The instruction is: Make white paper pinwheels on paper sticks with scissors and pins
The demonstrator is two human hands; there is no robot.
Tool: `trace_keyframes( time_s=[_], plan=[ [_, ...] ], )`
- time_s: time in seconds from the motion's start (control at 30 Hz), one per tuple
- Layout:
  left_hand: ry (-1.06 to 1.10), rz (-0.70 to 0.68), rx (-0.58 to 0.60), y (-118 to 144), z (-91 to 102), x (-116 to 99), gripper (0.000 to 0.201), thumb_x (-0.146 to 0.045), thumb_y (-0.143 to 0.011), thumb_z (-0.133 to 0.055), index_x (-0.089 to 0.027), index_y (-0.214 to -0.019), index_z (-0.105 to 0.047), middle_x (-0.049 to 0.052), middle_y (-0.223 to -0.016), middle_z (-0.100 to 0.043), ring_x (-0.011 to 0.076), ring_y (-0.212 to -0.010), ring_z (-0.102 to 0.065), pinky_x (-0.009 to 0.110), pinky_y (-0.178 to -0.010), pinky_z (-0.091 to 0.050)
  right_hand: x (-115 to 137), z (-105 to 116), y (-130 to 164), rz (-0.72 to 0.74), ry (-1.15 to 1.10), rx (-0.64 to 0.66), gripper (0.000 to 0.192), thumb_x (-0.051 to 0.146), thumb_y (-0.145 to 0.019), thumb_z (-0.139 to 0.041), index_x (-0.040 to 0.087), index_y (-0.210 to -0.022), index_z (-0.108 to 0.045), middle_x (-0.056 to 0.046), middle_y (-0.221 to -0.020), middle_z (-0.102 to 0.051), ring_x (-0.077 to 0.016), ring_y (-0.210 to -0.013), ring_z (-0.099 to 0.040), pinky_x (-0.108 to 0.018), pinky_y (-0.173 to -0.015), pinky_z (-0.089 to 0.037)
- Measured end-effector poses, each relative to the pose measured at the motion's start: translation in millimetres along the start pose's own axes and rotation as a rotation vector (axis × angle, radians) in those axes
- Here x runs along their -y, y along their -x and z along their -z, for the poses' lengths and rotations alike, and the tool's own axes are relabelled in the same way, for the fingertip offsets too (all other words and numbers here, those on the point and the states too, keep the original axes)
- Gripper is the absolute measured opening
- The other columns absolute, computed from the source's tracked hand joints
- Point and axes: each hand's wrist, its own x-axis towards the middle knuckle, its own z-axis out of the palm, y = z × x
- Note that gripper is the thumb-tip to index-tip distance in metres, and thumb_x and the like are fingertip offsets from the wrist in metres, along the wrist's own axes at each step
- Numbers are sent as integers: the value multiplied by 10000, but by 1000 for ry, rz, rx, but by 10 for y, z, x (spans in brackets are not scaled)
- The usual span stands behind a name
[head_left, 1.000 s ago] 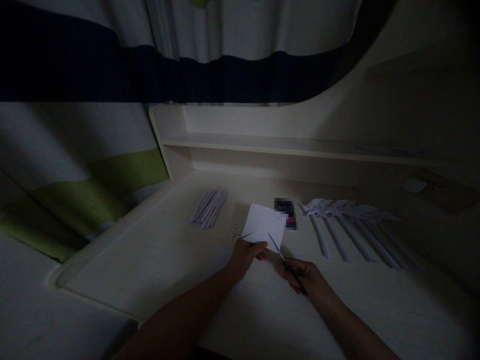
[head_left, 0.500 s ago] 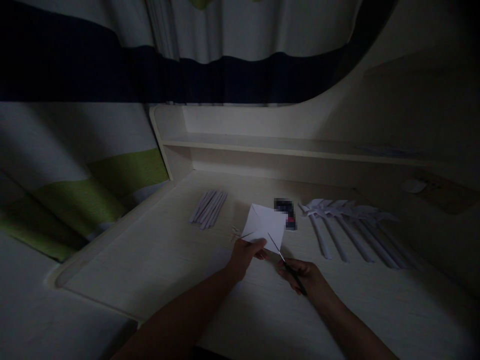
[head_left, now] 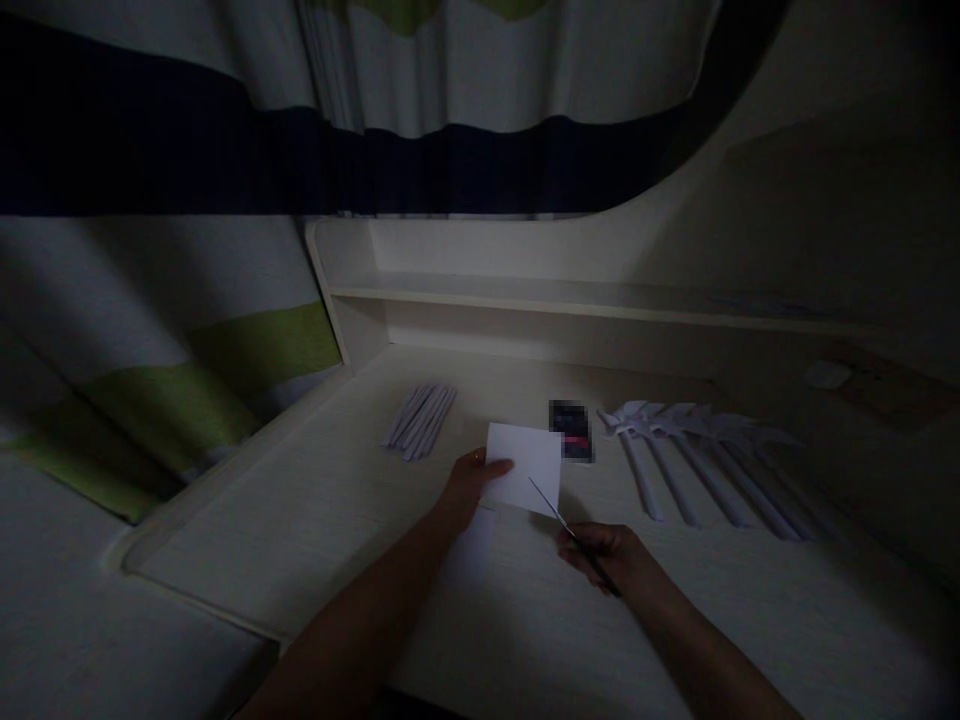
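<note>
My left hand [head_left: 466, 482] pinches a square sheet of white paper [head_left: 525, 455] at its left edge, thumb on top and fingers beneath. The sheet is held above the desk. A pair of scissors [head_left: 589, 555] with dark handles is gripped in my right hand [head_left: 607, 555]. Their thin blades point up and left and lie over the sheet near its lower right corner; whether they are cutting into it I cannot tell. Under my left wrist, another pale sheet [head_left: 474, 550] lies on the desk, partly hidden by the arm.
Rolled white paper sticks [head_left: 420, 422] lie bundled at the left. To the right, several paper pinwheels [head_left: 675, 425] on sticks lie in a row. A blurred dark item [head_left: 574, 435] rests behind the sheet. A shelf [head_left: 525, 290] runs along the back, below striped curtains [head_left: 465, 165].
My left hand has moved up and left to the sheet's left edge. The sheet now lies at another angle, and its dark corner slits no longer show. My right hand has barely moved.
</note>
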Motion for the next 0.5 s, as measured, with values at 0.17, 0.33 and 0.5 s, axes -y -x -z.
trace_keyframes(
  time_s=[0.17, 0.33, 0.5],
  plan=[
    [-99, 1, 65, -3, 44, 55, 358, -267, -529, -699, -75, -827, -648, 97, -783, -661, 210, -683, -598, 313, -654, -437, -37, 33, -24, -24, 46, 50, 301, 427, -534, -650, 160, -672, -634, 56, -379, -442, -54, -317, -330, -189, -314, -250],
    [-97, -3, 74, -3, 39, 79, 382, -289, -527, -696, -70, -836, -651, 112, -812, -661, 238, -723, -602, 348, -696, -441, -10, 55, -13, -5, 38, 64, 276, 396, -564, -638, 161, -707, -627, 69, -381, -438, -39, -311, -307, -177, -318, -242],
    [-168, -102, -3, -37, 191, 40, 293, -236, -563, -663, -107, -826, -660, 115, -883, -648, 269, -849, -579, 359, -749, -433, 14, 72, -37, -76, 23, 48, 343, 398, -528, -653, 143, -756, -636, 86, -346, -397, -43, -291, -301, -182, -310, -222]
  ],
)
